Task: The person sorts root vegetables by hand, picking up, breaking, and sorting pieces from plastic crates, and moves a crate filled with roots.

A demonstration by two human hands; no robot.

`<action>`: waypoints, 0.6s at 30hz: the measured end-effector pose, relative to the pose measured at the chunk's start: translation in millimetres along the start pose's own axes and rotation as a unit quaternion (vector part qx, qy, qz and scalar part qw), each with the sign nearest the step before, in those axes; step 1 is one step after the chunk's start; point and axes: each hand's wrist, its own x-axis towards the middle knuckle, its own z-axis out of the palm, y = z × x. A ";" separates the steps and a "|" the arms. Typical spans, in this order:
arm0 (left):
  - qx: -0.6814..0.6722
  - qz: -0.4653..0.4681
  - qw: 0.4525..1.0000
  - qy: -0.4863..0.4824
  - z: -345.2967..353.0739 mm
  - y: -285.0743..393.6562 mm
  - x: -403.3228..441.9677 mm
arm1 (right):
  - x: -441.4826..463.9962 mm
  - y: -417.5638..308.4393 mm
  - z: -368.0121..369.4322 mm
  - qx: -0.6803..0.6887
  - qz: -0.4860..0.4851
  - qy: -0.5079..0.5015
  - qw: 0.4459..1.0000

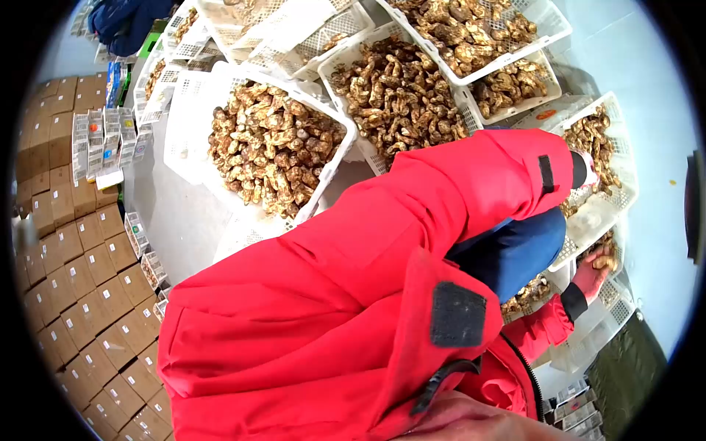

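Observation:
My left hand (586, 170) reaches past its black cuff to the rim of a white plastic crate (626, 181) on the right. That crate holds knobbly brown and tan pieces (588, 137), which look like mushrooms or roots; I cannot tell which. The sleeve and crate rim hide most of its fingers. Lower down, my right hand (590, 275) is closed around a tan knobbly piece (606, 262), above another white crate (619, 309). My red jacket sleeve (471, 184) covers much of the middle of the view.
More white crates heaped with similar pieces (272, 147) stand along the top, some stacked. Brown cardboard boxes (95, 294) are piled on the left, beside small white baskets (88, 143). A pale blue wall (662, 88) and dark green material (632, 367) lie on the right.

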 end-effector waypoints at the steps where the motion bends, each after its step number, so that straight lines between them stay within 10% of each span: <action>1: -0.006 0.001 1.000 0.000 0.3 -0.2 -0.2 | 2.4 2.9 8.5 0.029 0.040 -0.075 0.996; 4: 0.002 0.032 0.999 -0.034 10.2 -12.0 25.2 | 4.2 1.5 -5.3 -0.094 -0.046 0.157 0.982; 6: -0.143 0.118 0.971 -0.153 9.7 -33.8 43.0 | 5.8 -8.4 -22.1 -0.070 0.040 -0.125 0.989; 8: -0.482 0.113 0.726 -0.478 8.3 -59.2 65.9 | -20.2 3.3 -3.0 -0.131 -0.089 0.172 0.972; 10: -0.551 -0.058 0.311 -0.772 19.3 -66.5 87.0 | -23.5 6.6 19.4 -0.080 -0.017 0.108 0.991; 12: -0.245 -0.068 0.939 -0.232 -17.6 -28.7 35.0 | -5.7 20.7 24.5 -0.054 -0.024 0.072 0.996; 18: -0.223 -0.029 0.926 -0.303 -33.0 -34.4 33.8 | 1.3 31.5 11.8 0.101 -0.018 -0.028 0.994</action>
